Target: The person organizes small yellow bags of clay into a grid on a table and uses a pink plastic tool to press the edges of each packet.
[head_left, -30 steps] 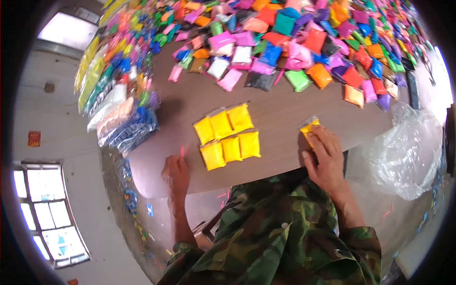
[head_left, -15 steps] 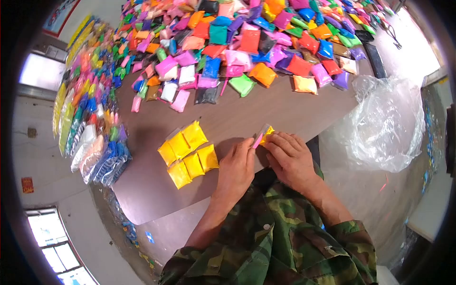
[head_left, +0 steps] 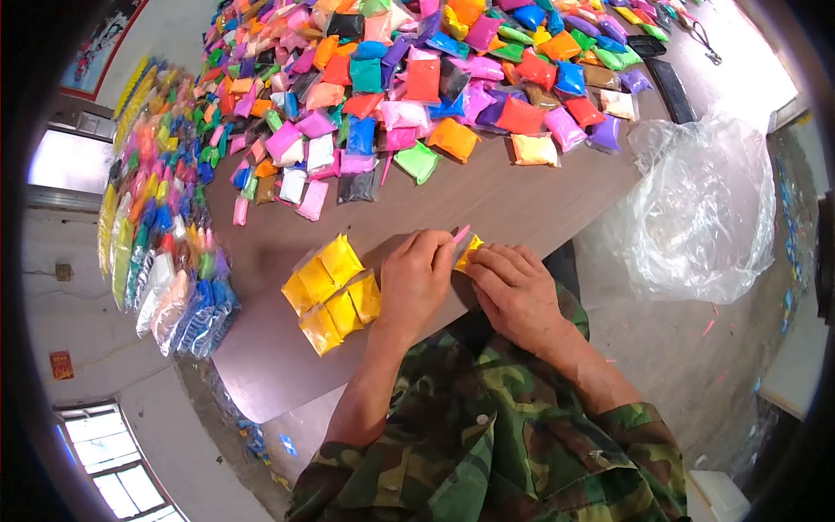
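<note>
- The left hand (head_left: 417,280) has its fingers closed and seems to pinch a slim pink strip (head_left: 462,233), whose tip points up and away from the body.
- The right hand (head_left: 519,291) has its fingertips on a small yellow plastic packet (head_left: 470,250), gripping it near the tabletop's (head_left: 522,193) near edge; the fingers hide much of it, so whether it lies flat cannot be told.
- That packet sits between the two hands, its clear film end facing the pink strip.
- Beside the left hand, six matching yellow packets (head_left: 341,259) lie close together in two rows of three.
- Beyond the hands spreads a heap of small multicoloured packets (head_left: 424,80); a crumpled clear plastic bag (head_left: 700,209) is well to the right.
- The yellow packet looks light and soft, likely to dent under a firm squeeze rather than break; its glossy film may slip under dry fingers.
- The filled body offers the steadier hold, pressed flat with several fingertips; the thin clear margin suits a light pinch, though it could crease or tear if tugged.
</note>
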Demonstrator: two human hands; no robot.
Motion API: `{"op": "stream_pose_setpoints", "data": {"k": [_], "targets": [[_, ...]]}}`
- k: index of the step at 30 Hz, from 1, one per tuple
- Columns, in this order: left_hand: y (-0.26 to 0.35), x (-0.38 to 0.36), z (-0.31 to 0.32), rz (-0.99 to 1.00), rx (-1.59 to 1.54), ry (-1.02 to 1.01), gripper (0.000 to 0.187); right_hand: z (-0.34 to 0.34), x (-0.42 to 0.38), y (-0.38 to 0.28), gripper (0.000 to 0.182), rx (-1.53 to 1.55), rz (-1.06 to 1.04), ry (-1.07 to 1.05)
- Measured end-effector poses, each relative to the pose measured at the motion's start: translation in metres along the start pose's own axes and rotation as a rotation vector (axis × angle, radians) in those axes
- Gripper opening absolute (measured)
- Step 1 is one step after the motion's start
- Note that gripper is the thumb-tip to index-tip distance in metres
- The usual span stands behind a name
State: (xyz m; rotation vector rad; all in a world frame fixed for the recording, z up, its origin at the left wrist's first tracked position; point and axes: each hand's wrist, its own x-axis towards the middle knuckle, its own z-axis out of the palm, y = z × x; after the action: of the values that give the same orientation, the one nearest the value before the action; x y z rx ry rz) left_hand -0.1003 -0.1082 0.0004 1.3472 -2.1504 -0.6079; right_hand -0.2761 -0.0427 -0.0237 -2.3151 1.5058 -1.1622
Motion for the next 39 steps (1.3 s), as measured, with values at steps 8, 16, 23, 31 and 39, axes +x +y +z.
{"op": "stream_pose_setpoints", "data": {"k": [8,16,23,31,39], "targets": [[0.000,0.015,0.002,0.041,0.222,-0.045,0.009,0.000,-0.002,-0.003,0.027,0.006,0.024,0.004],[0.004,-0.001,0.003,0.040,0.099,-0.084,0.009,0.002,-0.003,-0.006,0.029,0.004,0.054,0.019],[-0.004,-0.001,-0.008,0.008,0.087,-0.025,0.009,0.001,-0.002,-0.009,0.032,-0.029,0.062,0.000],[0.000,-0.023,-0.008,-0.022,0.155,0.001,0.008,0.001,-0.002,-0.017,0.038,-0.045,0.074,-0.004],[-0.001,-0.030,-0.007,-0.022,0.081,-0.011,0.008,-0.002,0.000,-0.021,0.041,-0.053,0.093,-0.038]]}}
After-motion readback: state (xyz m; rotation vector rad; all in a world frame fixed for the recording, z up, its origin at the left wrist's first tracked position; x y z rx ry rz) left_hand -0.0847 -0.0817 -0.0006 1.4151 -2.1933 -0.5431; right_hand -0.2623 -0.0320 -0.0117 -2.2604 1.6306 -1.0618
